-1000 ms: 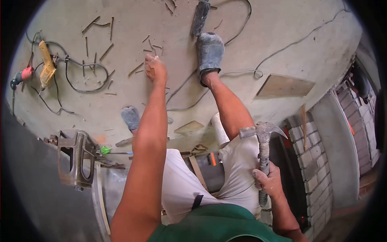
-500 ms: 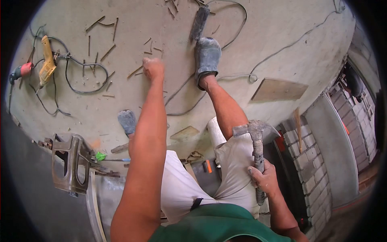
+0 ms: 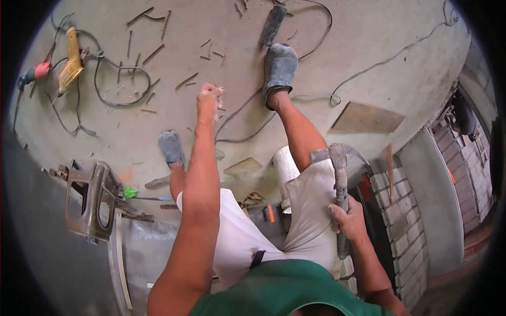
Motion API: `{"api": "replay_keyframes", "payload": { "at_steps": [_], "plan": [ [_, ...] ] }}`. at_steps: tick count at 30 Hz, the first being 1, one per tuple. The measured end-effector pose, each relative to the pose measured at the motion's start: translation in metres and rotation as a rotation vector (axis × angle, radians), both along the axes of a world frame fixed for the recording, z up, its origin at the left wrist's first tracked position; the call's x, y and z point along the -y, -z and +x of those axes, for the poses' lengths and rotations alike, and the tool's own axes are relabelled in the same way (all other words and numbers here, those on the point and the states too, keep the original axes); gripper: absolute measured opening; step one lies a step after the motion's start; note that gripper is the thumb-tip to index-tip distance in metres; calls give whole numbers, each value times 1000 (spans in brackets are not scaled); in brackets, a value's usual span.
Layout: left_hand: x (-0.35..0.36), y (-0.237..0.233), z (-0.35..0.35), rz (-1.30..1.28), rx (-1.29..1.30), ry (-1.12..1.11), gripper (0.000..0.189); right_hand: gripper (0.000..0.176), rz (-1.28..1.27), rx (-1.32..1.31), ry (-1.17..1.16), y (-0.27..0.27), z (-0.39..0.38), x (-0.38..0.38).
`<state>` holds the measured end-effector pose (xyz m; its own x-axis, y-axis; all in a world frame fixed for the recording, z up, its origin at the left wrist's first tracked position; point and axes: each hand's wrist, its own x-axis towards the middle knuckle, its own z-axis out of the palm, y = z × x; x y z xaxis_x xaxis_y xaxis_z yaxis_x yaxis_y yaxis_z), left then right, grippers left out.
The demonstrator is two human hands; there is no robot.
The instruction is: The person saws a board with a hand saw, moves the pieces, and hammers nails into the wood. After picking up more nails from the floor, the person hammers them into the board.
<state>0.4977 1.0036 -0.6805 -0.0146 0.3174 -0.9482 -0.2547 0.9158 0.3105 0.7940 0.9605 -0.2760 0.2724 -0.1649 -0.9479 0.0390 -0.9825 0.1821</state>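
My left hand is closed over the dusty floor, with small light bits showing at its fingers; what it holds is too small to make out. Several thin rusty pieces, like nails or rods, lie just beyond it. My right hand is wrapped round the taped handle of a hammer, which stands head-up above my right thigh. The hammer's claw points right.
A yellow power tool and a red one lie at the upper left among cables. A brown stool is at the left. A flat board lies right of my foot, near block walls.
My left hand has moved away from the rusty pieces, right and slightly back. The view has shifted a little. My right hand still holds the hammer.
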Motion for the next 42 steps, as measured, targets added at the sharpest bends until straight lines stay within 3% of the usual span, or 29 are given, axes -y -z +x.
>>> {"api": "replay_keyframes", "payload": {
  "at_steps": [2, 3, 4, 5, 7, 8, 11, 15, 18, 20, 23, 25, 30, 34, 36, 37, 42],
  "plan": [
    [-5, -66, 9, 91, 52, 53, 14, 22, 31, -48, -6, -5, 2, 0],
    [-4, -104, 7, 115, 73, 279, 14, 24, 55, -65, 11, -8, 4, 1],
    [9, -141, 14, 238, 114, 253, 14, 27, 96, -97, -2, -20, -1, -7],
    [16, -191, 15, 271, 157, 388, 13, 31, 136, -130, -13, -32, -5, -15],
    [24, -281, 21, 304, 249, 189, 8, 35, 333, -193, -204, -54, -17, -32],
    [14, -334, 18, 273, 171, 296, 8, 39, 473, -187, -348, -67, -29, -42],
    [24, -445, 8, 405, 183, 187, 7, 44, 492, -395, -328, -127, -78, -83],
    [19, -544, 1, 682, -58, 204, 13, 30, 681, -572, -462, -212, -147, -116],
    [14, -559, -14, 834, -306, 178, 22, 23, 761, -608, -637, -247, -184, -124],
    [25, -629, -66, 811, -96, 182, 23, 20, 826, -618, -763, -264, -205, -104],
    [53, -694, -139, 844, -53, 67, 21, 18, 888, -653, -919, -308, -265, -88],
    [90, -701, -179, 908, -103, 27, 20, 14, 833, -709, -891, -350, -324, -62],
    [168, -692, -256, 838, -154, 23, 14, 5, 779, -878, -1063, -356, -434, -11],
    [240, -714, -314, 803, -278, -197, 16, 12, 688, -1046, -1308, -381, -531, 46],
    [280, -735, -341, 777, -305, -310, 18, 2, 698, -1079, -1524, -398, -583, 81],
    [299, -739, -347, 837, -425, -432, 24, 9, 715, -1095, -1617, -408, -605, 99],
    [378, -747, -387, 763, -490, -741, 21, 19, 650, -1310, -1827, -406, -692, 167]
  ]
}}
